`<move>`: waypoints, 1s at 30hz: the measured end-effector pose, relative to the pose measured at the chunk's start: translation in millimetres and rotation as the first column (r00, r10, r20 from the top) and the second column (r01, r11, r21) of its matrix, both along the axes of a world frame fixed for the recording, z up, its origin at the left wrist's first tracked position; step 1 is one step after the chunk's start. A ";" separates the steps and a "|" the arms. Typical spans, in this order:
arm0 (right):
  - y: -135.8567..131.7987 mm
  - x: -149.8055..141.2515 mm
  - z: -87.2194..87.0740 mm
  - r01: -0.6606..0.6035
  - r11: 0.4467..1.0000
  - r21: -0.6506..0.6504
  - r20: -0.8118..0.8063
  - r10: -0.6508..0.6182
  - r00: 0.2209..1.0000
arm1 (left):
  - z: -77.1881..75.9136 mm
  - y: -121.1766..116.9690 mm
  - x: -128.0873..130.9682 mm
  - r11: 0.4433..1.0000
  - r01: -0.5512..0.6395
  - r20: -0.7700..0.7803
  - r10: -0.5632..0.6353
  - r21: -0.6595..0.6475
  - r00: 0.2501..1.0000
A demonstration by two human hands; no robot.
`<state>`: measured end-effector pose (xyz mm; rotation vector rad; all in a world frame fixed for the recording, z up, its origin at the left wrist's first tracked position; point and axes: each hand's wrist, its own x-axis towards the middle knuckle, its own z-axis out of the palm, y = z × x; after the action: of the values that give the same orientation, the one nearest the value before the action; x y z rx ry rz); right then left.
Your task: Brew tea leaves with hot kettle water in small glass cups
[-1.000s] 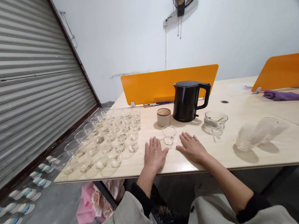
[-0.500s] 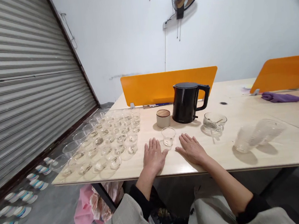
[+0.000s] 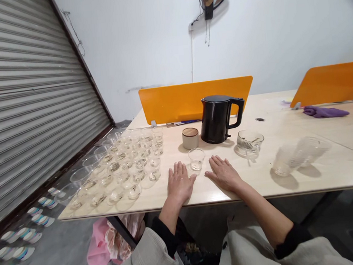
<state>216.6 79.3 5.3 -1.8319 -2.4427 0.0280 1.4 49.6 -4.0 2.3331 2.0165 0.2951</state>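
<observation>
Palm down on the pale wooden table (image 3: 231, 187), my left hand (image 3: 180, 183) lies flat and holds nothing. My right hand (image 3: 223, 173) rests the same way, fingers stretched forward. Between and just beyond the fingertips stands a small clear plastic cup (image 3: 197, 159), touched by neither hand. Behind it sits a grey canister (image 3: 190, 139) with a wooden lid. A black electric kettle (image 3: 215, 120) stands to the canister's right, its handle pointing right. Right of my right hand is a ribbed glass bowl (image 3: 250, 142) with something dark in it.
Rows of clear cups (image 3: 138, 175) fill the table's left side. Stacked clear cups (image 3: 300, 156) lie at the right. Orange dividers (image 3: 173, 103) stand behind, with a purple cloth (image 3: 326, 111) at far right. Several white-lidded tubs (image 3: 43, 220) are on the floor at left.
The view has shifted slightly, so everything sits a little further left and higher. Both hands stay flat on the table, and the objects keep their places.
</observation>
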 end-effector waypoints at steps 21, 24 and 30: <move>3.2 0.0 -3.6 0.002 1.000 0.016 -0.013 -0.002 1.000 | 0.7 0.5 0.3 1.000 0.006 0.035 -0.006 0.004 0.999; 1.4 0.2 -4.7 -0.024 0.999 0.047 -0.087 0.028 0.996 | -0.2 0.7 0.0 1.000 0.007 0.033 -0.007 0.001 0.999; -16.6 44.2 37.0 0.355 0.828 0.434 -0.483 -0.118 0.868 | -2.8 0.4 -0.2 1.000 0.016 0.037 -0.017 0.011 0.999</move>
<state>260.9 62.7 42.3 -1.6482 -1.6842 -0.1890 1.2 50.0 -6.8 2.3314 1.9828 0.3477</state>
